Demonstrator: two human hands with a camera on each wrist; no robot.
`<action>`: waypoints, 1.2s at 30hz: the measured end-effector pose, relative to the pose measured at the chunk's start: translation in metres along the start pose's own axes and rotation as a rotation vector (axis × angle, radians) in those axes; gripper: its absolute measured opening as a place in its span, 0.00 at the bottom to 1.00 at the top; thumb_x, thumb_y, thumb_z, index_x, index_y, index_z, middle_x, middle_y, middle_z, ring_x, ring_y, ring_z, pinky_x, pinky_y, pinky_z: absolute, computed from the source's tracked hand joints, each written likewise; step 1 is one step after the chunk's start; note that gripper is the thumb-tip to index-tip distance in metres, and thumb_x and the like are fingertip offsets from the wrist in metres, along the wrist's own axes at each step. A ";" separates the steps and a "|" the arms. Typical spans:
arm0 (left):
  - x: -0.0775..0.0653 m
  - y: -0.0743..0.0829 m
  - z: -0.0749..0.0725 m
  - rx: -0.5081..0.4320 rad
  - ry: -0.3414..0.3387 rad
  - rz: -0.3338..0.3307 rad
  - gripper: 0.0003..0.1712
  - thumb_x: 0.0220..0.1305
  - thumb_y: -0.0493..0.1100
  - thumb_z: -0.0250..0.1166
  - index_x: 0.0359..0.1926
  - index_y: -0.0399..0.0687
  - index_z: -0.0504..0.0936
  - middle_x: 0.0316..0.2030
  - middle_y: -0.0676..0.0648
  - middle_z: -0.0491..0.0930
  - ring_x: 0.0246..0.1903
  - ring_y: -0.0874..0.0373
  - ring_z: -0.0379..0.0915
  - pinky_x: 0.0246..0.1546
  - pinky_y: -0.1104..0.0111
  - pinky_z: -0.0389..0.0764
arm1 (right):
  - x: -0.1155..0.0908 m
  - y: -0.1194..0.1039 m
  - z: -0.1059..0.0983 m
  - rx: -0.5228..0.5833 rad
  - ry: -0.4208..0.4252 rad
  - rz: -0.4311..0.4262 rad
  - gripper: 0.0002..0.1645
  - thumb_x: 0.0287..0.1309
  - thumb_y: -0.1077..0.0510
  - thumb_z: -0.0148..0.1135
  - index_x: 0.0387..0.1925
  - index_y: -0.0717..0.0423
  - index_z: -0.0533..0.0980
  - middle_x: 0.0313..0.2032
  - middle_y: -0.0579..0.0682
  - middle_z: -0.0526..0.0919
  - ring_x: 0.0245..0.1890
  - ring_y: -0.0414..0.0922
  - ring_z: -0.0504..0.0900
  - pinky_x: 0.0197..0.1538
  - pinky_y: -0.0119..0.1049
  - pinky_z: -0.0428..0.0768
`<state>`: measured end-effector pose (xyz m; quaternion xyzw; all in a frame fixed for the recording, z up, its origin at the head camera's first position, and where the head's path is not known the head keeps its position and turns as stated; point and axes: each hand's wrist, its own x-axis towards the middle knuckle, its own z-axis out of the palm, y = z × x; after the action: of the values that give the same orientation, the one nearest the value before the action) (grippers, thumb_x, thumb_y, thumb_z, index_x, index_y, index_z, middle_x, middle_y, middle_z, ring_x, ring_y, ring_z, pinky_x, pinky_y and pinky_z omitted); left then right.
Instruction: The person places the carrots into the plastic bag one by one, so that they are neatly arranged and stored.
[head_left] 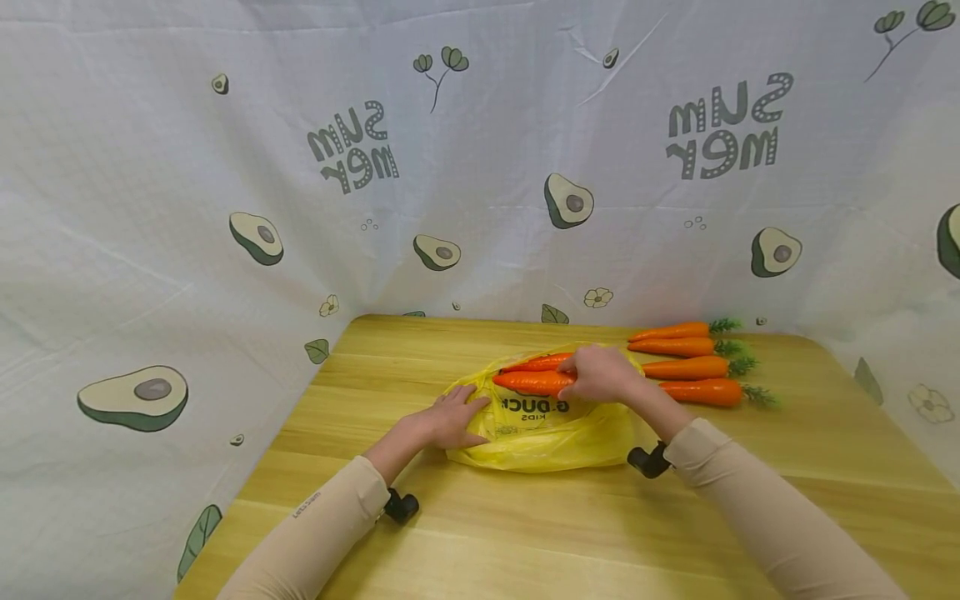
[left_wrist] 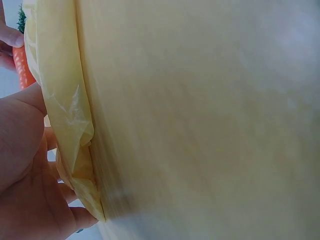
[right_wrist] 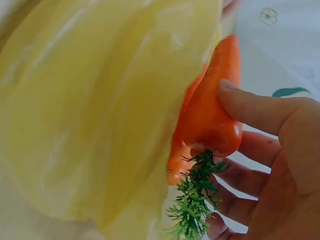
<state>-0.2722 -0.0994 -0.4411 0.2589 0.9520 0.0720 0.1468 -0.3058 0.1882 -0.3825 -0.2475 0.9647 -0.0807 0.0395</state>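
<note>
A yellow plastic bag (head_left: 555,446) with dark lettering lies spread on the table. Two orange carrots lie side by side on the bag, their tips pointing left. My right hand (head_left: 603,375) grips the nearer carrot (head_left: 528,382) by its thick end; in the right wrist view, thumb and fingers stand on either side of this carrot (right_wrist: 215,105), green leaves hanging below. Just behind it is the second carrot (head_left: 536,363), partly hidden by the hand. With fingers spread, my left hand (head_left: 448,421) rests on the bag's left edge; the left wrist view shows its fingers against the plastic (left_wrist: 65,110).
To the right of the bag, several more carrots (head_left: 705,392) lie in a row with leafy tops to the right. The wooden table (head_left: 480,533) backs onto a white curtain (head_left: 487,167) printed with avocados.
</note>
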 end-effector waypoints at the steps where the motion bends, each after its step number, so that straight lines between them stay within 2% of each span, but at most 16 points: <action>1: 0.000 0.000 0.000 0.002 0.001 0.000 0.43 0.69 0.62 0.62 0.77 0.52 0.59 0.78 0.38 0.48 0.78 0.38 0.42 0.74 0.43 0.54 | 0.000 0.000 0.002 -0.001 0.001 0.000 0.28 0.53 0.46 0.75 0.54 0.54 0.84 0.46 0.55 0.89 0.30 0.43 0.74 0.31 0.37 0.69; 4: 0.000 0.000 0.001 0.005 -0.002 0.000 0.43 0.70 0.62 0.61 0.78 0.53 0.58 0.79 0.38 0.48 0.78 0.38 0.41 0.75 0.43 0.54 | 0.001 -0.001 0.006 -0.005 0.007 -0.001 0.28 0.53 0.47 0.75 0.54 0.54 0.84 0.47 0.55 0.88 0.33 0.44 0.78 0.33 0.39 0.73; 7: 0.000 -0.001 0.001 0.007 -0.002 0.000 0.43 0.70 0.62 0.61 0.78 0.53 0.58 0.79 0.38 0.47 0.78 0.38 0.41 0.75 0.44 0.54 | 0.000 -0.001 0.011 -0.020 0.018 0.006 0.29 0.52 0.46 0.76 0.54 0.53 0.84 0.51 0.55 0.87 0.41 0.47 0.84 0.37 0.43 0.78; 10: 0.000 -0.001 0.001 0.005 -0.001 0.000 0.43 0.70 0.62 0.61 0.78 0.53 0.58 0.79 0.39 0.48 0.78 0.38 0.41 0.75 0.43 0.54 | 0.000 -0.001 0.015 -0.029 0.027 0.015 0.29 0.51 0.45 0.77 0.54 0.53 0.84 0.52 0.55 0.87 0.46 0.52 0.86 0.40 0.46 0.79; 18: 0.001 -0.002 0.002 0.007 0.009 0.005 0.43 0.69 0.62 0.62 0.77 0.52 0.60 0.78 0.38 0.49 0.78 0.38 0.43 0.74 0.43 0.54 | -0.001 -0.002 0.023 -0.067 0.056 0.011 0.30 0.50 0.45 0.77 0.54 0.53 0.85 0.47 0.51 0.87 0.39 0.45 0.81 0.35 0.40 0.74; 22: 0.000 -0.003 0.003 0.002 0.012 0.009 0.42 0.70 0.61 0.62 0.77 0.52 0.60 0.78 0.38 0.49 0.78 0.38 0.43 0.74 0.43 0.55 | -0.002 -0.002 0.026 -0.043 0.073 0.019 0.30 0.50 0.47 0.78 0.54 0.54 0.84 0.45 0.50 0.87 0.35 0.45 0.78 0.32 0.37 0.70; 28: 0.000 -0.003 0.005 0.001 0.007 0.004 0.42 0.70 0.62 0.61 0.77 0.54 0.59 0.78 0.39 0.49 0.78 0.39 0.42 0.75 0.44 0.54 | -0.004 0.000 0.033 -0.018 0.065 0.038 0.28 0.50 0.48 0.78 0.53 0.54 0.83 0.47 0.51 0.87 0.39 0.46 0.81 0.36 0.41 0.76; 36: 0.001 -0.003 0.003 0.000 0.017 0.015 0.42 0.70 0.61 0.61 0.77 0.53 0.60 0.78 0.38 0.49 0.78 0.38 0.43 0.74 0.43 0.55 | -0.007 0.004 0.036 0.012 0.039 0.095 0.23 0.48 0.50 0.79 0.43 0.52 0.79 0.32 0.45 0.80 0.30 0.44 0.74 0.32 0.39 0.71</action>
<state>-0.2730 -0.1012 -0.4450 0.2652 0.9513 0.0753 0.1381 -0.2978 0.1904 -0.4179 -0.1996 0.9755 -0.0892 0.0262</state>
